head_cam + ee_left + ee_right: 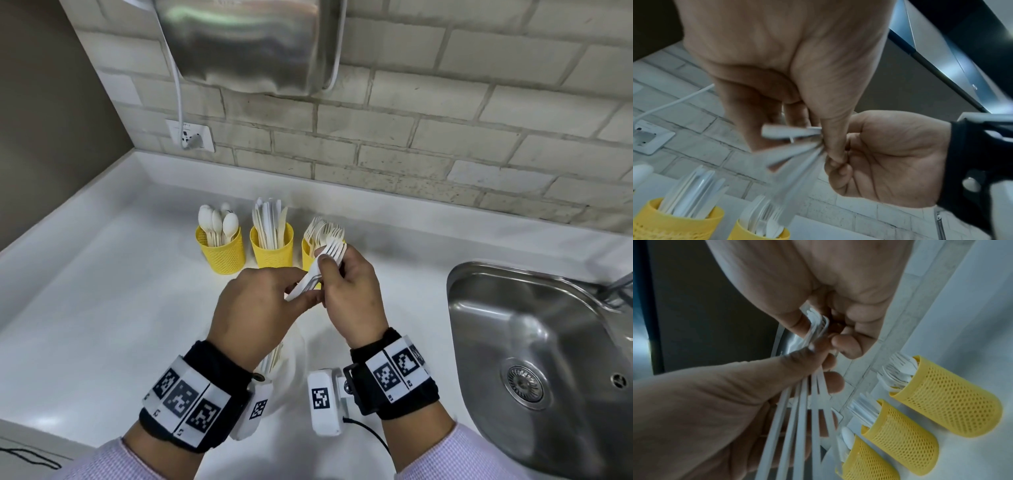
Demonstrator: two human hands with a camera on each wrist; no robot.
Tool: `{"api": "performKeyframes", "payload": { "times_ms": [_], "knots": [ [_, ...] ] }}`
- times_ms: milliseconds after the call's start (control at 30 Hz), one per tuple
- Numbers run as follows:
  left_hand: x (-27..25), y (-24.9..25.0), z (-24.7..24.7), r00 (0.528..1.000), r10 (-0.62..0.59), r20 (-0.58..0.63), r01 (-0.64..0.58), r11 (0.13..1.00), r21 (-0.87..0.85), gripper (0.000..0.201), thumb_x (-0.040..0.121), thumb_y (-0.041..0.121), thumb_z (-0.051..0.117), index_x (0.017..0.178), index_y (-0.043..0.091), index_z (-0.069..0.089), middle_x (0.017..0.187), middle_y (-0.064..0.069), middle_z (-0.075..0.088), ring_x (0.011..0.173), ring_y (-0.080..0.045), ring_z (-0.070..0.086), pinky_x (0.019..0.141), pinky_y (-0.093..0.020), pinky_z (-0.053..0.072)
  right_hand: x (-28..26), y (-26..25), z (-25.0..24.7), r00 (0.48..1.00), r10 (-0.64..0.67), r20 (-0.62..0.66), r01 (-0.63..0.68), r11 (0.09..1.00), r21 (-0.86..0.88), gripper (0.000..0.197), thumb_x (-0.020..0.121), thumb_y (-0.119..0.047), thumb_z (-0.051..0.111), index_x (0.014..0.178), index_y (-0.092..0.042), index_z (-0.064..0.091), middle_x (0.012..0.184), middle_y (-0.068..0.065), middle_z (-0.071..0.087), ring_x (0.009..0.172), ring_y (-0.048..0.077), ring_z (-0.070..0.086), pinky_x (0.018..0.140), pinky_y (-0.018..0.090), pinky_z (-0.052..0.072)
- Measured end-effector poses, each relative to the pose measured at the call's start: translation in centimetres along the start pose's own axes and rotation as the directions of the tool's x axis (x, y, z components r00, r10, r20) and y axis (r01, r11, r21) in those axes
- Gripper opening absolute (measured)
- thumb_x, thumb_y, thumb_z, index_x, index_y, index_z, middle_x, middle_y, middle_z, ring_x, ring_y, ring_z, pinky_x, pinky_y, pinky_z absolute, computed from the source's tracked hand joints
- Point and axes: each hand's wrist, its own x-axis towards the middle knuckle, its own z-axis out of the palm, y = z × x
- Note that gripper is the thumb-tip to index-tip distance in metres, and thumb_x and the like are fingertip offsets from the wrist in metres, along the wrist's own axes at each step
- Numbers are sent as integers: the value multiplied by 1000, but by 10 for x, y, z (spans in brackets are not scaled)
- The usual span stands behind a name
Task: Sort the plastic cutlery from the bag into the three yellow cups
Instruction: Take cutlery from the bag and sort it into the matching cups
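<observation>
Three yellow mesh cups stand in a row by the wall: a spoon cup (222,253), a knife cup (272,250) and a fork cup (307,255) partly behind my hands. Both hands hold one bundle of white plastic forks (334,251) just in front of the fork cup. My left hand (305,299) pinches the handle ends (789,132). My right hand (325,274) grips the bundle near the tines, which point toward the wall. In the right wrist view the fork handles (797,418) fan out across my left palm. The clear bag (286,363) lies under my wrists with some cutlery inside.
A steel sink (534,342) is sunk into the white counter at the right. A metal dispenser (246,44) hangs on the brick wall above the cups, with a cord running to an outlet (190,135). White counter (102,308) stretches to the left.
</observation>
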Motion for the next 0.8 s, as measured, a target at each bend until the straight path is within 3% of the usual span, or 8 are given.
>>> {"api": "performKeyframes", "payload": {
  "times_ms": [100, 233, 367, 533, 600, 667, 733, 800],
  "knots": [
    [1, -2, -3, 1000, 1, 15, -1, 1000, 24, 47, 83, 70, 53, 77, 25, 65, 61, 2, 57, 59, -16, 54, 52, -35, 42, -2, -3, -1, 995, -104, 2, 104, 993, -57, 20, 97, -27, 52, 96, -10, 63, 78, 5, 67, 74, 24, 61, 68, 35, 50],
    [0, -9, -2, 996, 77, 54, -75, 996, -46, 27, 91, 43, 69, 75, 33, 50, 55, 5, 45, 55, -13, 45, 52, -31, 30, -3, -5, 3, 991, -125, -49, 125, 992, -2, 16, 99, -23, 53, 99, -15, 66, 73, -7, 63, 68, 14, 59, 66, 31, 49],
    [-1, -18, 2, 993, 105, 56, -96, 985, -146, 37, 92, 57, 41, 89, 26, 61, 72, 3, 65, 69, -22, 63, 62, -42, 52, 1, -5, 2, 998, -69, 9, 68, 994, 91, 9, 96, -13, 63, 104, -15, 68, 73, -9, 65, 62, 3, 59, 64, 19, 46],
    [0, -19, 1, 988, 133, 75, -111, 963, -247, 15, 103, 48, 45, 94, 40, 54, 74, 12, 60, 68, -11, 62, 64, -41, 54, 5, -8, 7, 1000, -27, 15, 23, 977, 211, 9, 85, -22, 63, 90, -25, 70, 70, -8, 63, 60, 11, 56, 67, 33, 44],
    [2, -18, 0, 987, 131, 93, -96, 945, -314, 17, 106, 45, 47, 90, 47, 50, 71, 16, 54, 64, -10, 53, 60, -35, 45, 7, -11, 7, 1000, -11, -26, 18, 956, 293, 11, 84, -21, 61, 92, -20, 69, 70, -6, 61, 61, 14, 53, 64, 34, 43],
    [3, -14, -4, 986, 131, 99, -87, 927, -364, 19, 107, 41, 45, 89, 43, 50, 70, 20, 54, 65, -9, 50, 61, -30, 37, 6, -13, 8, 1000, 4, -23, 5, 934, 359, 15, 85, -22, 64, 97, -14, 67, 66, -4, 58, 57, 16, 49, 57, 32, 41],
    [5, -13, -4, 985, 140, 101, -85, 902, -423, 22, 109, 40, 41, 95, 33, 55, 78, 22, 62, 75, -5, 59, 67, -29, 43, 3, -13, 10, 1000, 9, 27, -18, 930, 366, 16, 86, -28, 68, 95, -15, 68, 64, 0, 57, 55, 18, 47, 53, 32, 40],
    [7, -15, -2, 984, 146, 105, -89, 904, -419, 30, 109, 42, 36, 103, 22, 58, 89, 13, 68, 86, -11, 66, 75, -38, 52, 0, -11, 12, 995, 40, 86, -67, 940, 334, 24, 84, -36, 71, 83, -12, 69, 65, 6, 57, 54, 20, 47, 52, 33, 39]
  ]
}}
